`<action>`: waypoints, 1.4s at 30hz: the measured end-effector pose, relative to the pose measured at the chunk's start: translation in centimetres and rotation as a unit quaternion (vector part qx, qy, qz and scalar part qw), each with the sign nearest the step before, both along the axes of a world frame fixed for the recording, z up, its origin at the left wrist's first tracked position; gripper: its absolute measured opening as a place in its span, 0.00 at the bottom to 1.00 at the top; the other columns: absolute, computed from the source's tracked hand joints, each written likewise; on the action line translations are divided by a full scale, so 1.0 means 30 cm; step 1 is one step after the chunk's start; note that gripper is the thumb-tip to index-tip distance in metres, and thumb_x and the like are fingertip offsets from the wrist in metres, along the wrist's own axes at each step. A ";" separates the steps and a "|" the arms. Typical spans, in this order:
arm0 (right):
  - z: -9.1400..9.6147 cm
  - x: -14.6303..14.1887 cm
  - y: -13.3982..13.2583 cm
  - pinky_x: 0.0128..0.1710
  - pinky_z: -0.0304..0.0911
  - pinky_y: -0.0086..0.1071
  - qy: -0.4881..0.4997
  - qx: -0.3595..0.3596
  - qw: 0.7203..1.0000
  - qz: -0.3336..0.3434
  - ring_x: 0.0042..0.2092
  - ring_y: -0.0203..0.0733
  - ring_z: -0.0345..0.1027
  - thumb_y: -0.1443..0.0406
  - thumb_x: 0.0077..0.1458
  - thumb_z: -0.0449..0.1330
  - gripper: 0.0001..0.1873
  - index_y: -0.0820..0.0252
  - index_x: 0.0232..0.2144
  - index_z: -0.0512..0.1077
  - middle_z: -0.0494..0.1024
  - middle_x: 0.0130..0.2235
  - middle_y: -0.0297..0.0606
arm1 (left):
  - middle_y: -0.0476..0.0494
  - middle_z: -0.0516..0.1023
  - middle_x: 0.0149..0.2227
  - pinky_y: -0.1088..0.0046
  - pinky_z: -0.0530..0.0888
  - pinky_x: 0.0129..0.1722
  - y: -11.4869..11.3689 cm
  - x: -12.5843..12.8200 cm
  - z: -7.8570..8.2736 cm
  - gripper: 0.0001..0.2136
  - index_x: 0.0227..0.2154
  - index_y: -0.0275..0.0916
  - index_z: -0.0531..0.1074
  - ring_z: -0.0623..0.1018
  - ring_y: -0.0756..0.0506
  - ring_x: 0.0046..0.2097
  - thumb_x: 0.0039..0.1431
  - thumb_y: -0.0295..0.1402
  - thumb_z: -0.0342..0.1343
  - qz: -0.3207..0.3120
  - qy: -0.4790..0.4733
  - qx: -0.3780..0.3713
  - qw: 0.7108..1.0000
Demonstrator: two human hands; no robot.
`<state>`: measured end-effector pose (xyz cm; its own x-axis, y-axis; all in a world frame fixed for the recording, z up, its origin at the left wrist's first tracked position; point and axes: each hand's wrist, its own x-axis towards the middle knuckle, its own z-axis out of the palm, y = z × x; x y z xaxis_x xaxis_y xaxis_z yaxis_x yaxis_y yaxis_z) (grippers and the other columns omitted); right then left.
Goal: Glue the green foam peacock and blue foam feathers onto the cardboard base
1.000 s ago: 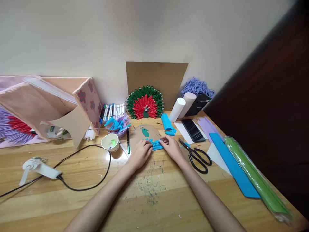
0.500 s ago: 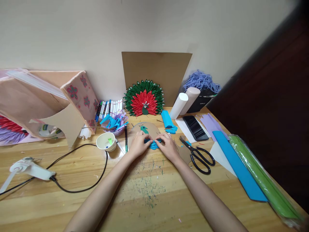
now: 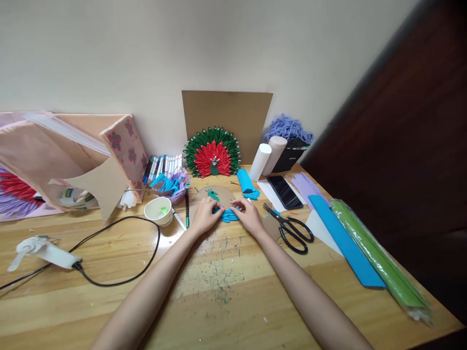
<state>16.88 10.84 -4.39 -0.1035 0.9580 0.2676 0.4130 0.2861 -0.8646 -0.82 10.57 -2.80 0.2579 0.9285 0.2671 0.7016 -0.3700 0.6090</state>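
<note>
A round brown cardboard disc [image 3: 222, 194] lies on the wooden table [image 3: 219, 291] with a small green peacock body [image 3: 212, 195] stuck on it. Blue paper feather pieces [image 3: 229, 215] lie along its near edge. My left hand [image 3: 205, 216] presses its curled fingers on the left end of the blue pieces. My right hand [image 3: 248, 216] pinches their right end, fingers bent. Both hands rest on the disc, a few centimetres apart.
Black scissors [image 3: 290, 228] lie right of my right hand, a phone [image 3: 284, 191] behind them. Blue [image 3: 345, 245] and green [image 3: 375, 257] paper rolls lie far right. A paper cup [image 3: 158, 211], green pen [image 3: 187, 208], glue gun [image 3: 40, 249] with cord, finished red-green peacock [image 3: 213, 154].
The hands have closed in on the blue pieces, the left hand sliding up onto the disc. The view has shifted slightly.
</note>
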 end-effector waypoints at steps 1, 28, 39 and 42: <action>-0.004 0.000 0.003 0.34 0.64 0.33 0.002 0.002 1.000 0.002 0.34 0.40 0.68 0.63 0.49 0.58 0.08 0.59 0.33 0.71 0.75 0.34 0.38 | 0.44 0.71 0.31 0.69 0.65 0.38 -0.001 -0.001 -0.002 0.09 0.27 0.37 0.71 0.69 0.45 0.37 0.56 0.36 0.51 0.002 -0.003 0.007 1.000; 0.050 0.031 0.014 0.39 0.67 0.35 -0.007 -0.033 0.999 0.043 0.35 0.39 0.72 0.69 0.44 0.59 0.07 0.62 0.30 0.74 0.78 0.34 0.39 | 0.41 0.73 0.34 0.66 0.66 0.42 -0.002 0.005 -0.010 0.10 0.29 0.37 0.71 0.70 0.43 0.40 0.59 0.33 0.46 0.019 -0.010 0.022 1.000; 0.102 0.069 0.034 0.33 0.68 0.35 -0.013 -0.008 0.999 -0.031 0.31 0.40 0.71 0.68 0.46 0.58 0.05 0.62 0.28 0.72 0.77 0.31 0.39 | 0.41 0.73 0.35 0.63 0.64 0.45 -0.017 0.008 0.025 0.09 0.29 0.38 0.71 0.70 0.43 0.42 0.59 0.32 0.46 0.024 -0.045 0.006 0.999; 0.196 0.060 -0.015 0.39 0.67 0.36 -0.019 0.058 0.997 -0.049 0.37 0.41 0.71 0.67 0.49 0.57 0.06 0.60 0.33 0.71 0.76 0.36 0.39 | 0.39 0.73 0.38 0.61 0.63 0.48 -0.043 0.017 0.093 0.11 0.30 0.37 0.72 0.70 0.41 0.45 0.59 0.34 0.46 0.038 -0.081 -0.007 0.996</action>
